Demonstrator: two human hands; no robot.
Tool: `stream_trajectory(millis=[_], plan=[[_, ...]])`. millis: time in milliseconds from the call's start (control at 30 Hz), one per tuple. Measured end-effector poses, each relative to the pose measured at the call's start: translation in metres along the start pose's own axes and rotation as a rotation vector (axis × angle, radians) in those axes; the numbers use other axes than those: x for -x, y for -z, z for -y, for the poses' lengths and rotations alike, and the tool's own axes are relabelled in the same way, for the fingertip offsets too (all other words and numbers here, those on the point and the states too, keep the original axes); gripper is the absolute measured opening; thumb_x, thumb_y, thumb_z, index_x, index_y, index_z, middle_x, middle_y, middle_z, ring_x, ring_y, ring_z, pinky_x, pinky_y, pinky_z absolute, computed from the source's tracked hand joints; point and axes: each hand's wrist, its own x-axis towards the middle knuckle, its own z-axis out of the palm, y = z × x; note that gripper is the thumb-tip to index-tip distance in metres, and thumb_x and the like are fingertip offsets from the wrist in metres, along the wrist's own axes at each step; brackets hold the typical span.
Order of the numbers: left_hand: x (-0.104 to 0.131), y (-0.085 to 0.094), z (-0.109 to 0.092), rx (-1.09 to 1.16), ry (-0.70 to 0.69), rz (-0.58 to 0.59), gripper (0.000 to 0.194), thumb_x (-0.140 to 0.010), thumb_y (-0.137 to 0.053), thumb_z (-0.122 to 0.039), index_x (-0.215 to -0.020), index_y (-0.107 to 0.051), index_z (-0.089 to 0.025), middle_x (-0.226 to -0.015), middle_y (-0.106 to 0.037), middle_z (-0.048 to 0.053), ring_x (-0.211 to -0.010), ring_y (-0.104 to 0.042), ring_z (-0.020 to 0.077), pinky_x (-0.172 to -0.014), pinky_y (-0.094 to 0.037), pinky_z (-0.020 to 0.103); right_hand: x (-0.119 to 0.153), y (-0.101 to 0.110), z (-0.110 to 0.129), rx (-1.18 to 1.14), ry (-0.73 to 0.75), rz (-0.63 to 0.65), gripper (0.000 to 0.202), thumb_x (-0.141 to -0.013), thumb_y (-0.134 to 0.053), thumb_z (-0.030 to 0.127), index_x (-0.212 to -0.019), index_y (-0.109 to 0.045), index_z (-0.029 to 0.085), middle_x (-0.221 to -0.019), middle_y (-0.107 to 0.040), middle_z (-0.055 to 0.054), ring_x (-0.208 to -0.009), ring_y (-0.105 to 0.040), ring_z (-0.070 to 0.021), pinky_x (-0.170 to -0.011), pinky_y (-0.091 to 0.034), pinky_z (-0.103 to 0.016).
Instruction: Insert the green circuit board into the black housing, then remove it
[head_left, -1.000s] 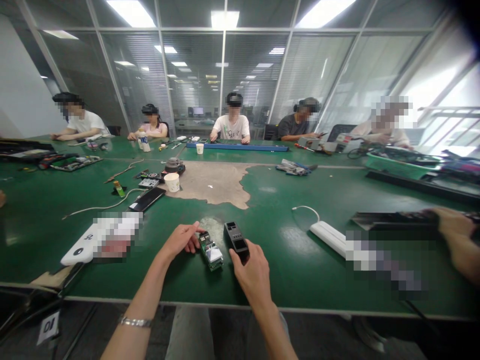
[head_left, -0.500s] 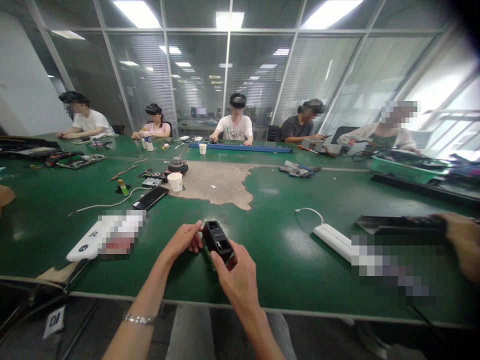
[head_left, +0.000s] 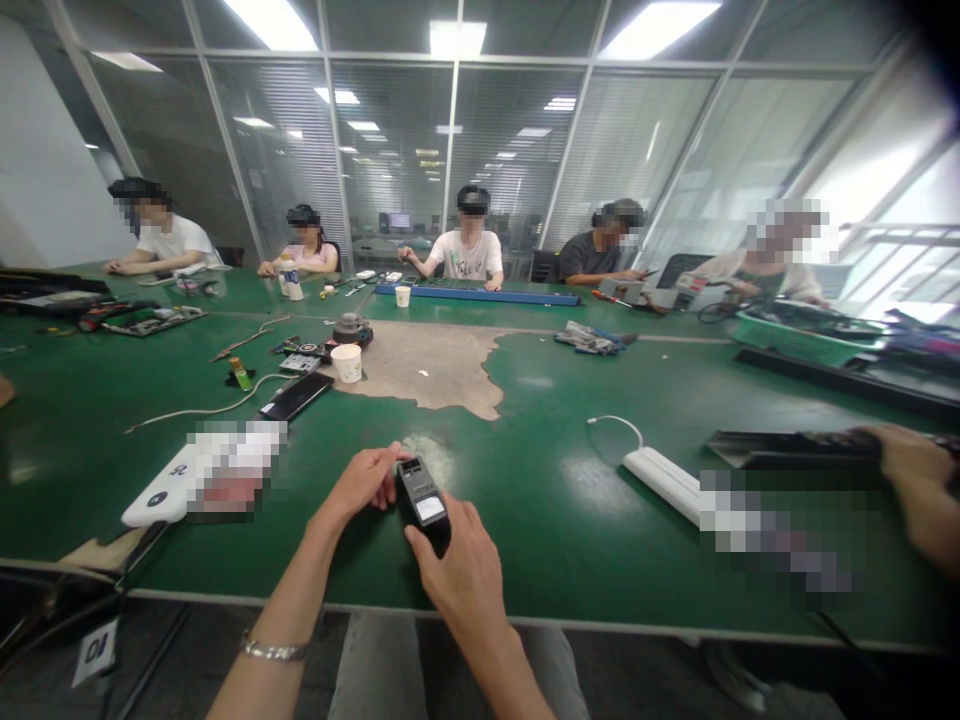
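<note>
A black box-shaped electronic device point(head_left: 421, 492) with openings and a bright whitish patch on its upper face is held just above the green table point(head_left: 547, 560), or touching it; which one I cannot tell. My right hand point(head_left: 466, 562) grips its near end, thumb on the left side and fingers around the right. At the far left corner of the device, my left hand point(head_left: 367, 488) has its fingers bent and closed against the casing. Some of those fingertips are hidden. What the underside of the device looks like does not show.
On the left lie a white power bank point(head_left: 161, 490), a black phone point(head_left: 298, 397) and a paper cup point(head_left: 346, 363). A white strip-shaped device point(head_left: 664, 485) with a cable lies right. Another person's hand point(head_left: 911, 490) holds a dark part. Several people sit across the table.
The device has turned in my hands and come slightly nearer; the green board edge seen earlier along its side is now hidden. Across the table, the middle person's hand has risen.
</note>
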Motion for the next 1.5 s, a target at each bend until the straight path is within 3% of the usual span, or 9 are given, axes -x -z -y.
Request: stream_trajectory(millis=[267,433,667,833,1067,1267,1400,1500], plan=[[-0.001,0.000,0.004,0.030,0.000,0.041,0.074,-0.088,-0.034,-0.071,-0.117,-0.064,-0.010,-0.068,-0.071,0.007,-0.042,-0.059,0.0120,-0.041,-0.041,0.021,-0.004,-0.003,0.002,-0.030,-0.042,-0.003,0.032,-0.086,-0.061,0.035,-0.112,-0.061,0.018,-0.094,-0.062,-0.008,-0.089,-0.062,-0.0235,-0.078,-0.048,-0.033],[-0.002,-0.001,0.004,0.042,-0.005,0.023,0.075,-0.088,-0.033,-0.071,-0.121,-0.060,-0.010,-0.070,-0.071,0.008,-0.042,-0.059,0.0123,-0.041,-0.039,0.021,-0.008,-0.005,0.001,-0.046,-0.053,-0.040,0.034,-0.085,-0.061,0.036,-0.114,-0.060,0.017,-0.097,-0.062,-0.009,-0.089,-0.062,-0.0232,-0.078,-0.048,-0.033],[0.000,-0.001,0.001,0.049,-0.022,0.035,0.073,-0.089,-0.032,-0.070,-0.120,-0.060,-0.010,-0.070,-0.071,0.008,-0.043,-0.059,0.0124,-0.041,-0.041,0.021,-0.016,0.020,0.001,-0.167,-0.021,-0.162,0.036,-0.086,-0.061,0.040,-0.115,-0.060,0.019,-0.096,-0.063,-0.006,-0.078,-0.059,-0.0178,-0.071,-0.047,-0.029],[0.001,-0.002,0.000,0.025,-0.012,0.030,0.072,-0.089,-0.034,-0.069,-0.117,-0.063,-0.010,-0.069,-0.071,0.007,-0.043,-0.059,0.0121,-0.042,-0.042,0.021,-0.023,0.033,-0.025,-0.110,-0.059,-0.250,0.039,-0.086,-0.060,0.044,-0.115,-0.060,0.018,-0.095,-0.063,-0.007,-0.073,-0.057,-0.0172,-0.072,-0.047,-0.031],[0.002,-0.001,-0.003,0.024,-0.007,0.041,0.070,-0.090,-0.035,-0.068,-0.118,-0.064,-0.011,-0.070,-0.072,0.007,-0.044,-0.059,0.0116,-0.042,-0.042,0.021,-0.023,0.025,-0.063,0.008,-0.130,-0.178,0.041,-0.086,-0.058,0.045,-0.115,-0.061,0.016,-0.102,-0.064,-0.010,-0.094,-0.061,-0.0252,-0.082,-0.047,-0.036],[0.002,-0.001,-0.003,0.041,0.011,0.045,0.072,-0.090,-0.034,-0.069,-0.118,-0.064,-0.010,-0.072,-0.072,0.009,-0.045,-0.060,0.0119,-0.042,-0.041,0.022,-0.020,0.025,-0.065,0.132,-0.161,-0.096,0.057,-0.082,-0.062,0.048,-0.124,-0.055,0.010,-0.111,-0.062,-0.017,-0.101,-0.060,-0.0300,-0.080,-0.047,-0.037],[0.002,0.001,-0.002,0.082,0.042,0.041,0.074,-0.088,-0.036,-0.071,-0.119,-0.063,-0.008,-0.075,-0.073,0.011,-0.047,-0.063,0.0134,-0.041,-0.041,0.021,-0.021,0.029,-0.066,0.086,-0.129,-0.099,0.036,-0.085,-0.060,0.043,-0.109,-0.063,0.015,-0.101,-0.064,-0.012,-0.096,-0.061,-0.0270,-0.080,-0.046,-0.036],[0.001,0.001,-0.002,0.092,0.054,0.036,0.075,-0.088,-0.036,-0.071,-0.118,-0.062,-0.008,-0.076,-0.073,0.011,-0.048,-0.064,0.0143,-0.041,-0.041,0.021,-0.021,0.034,-0.056,-0.011,-0.112,-0.173,0.033,-0.084,-0.061,0.044,-0.104,-0.064,0.017,-0.093,-0.065,-0.008,-0.085,-0.061,-0.0228,-0.076,-0.047,-0.034]])
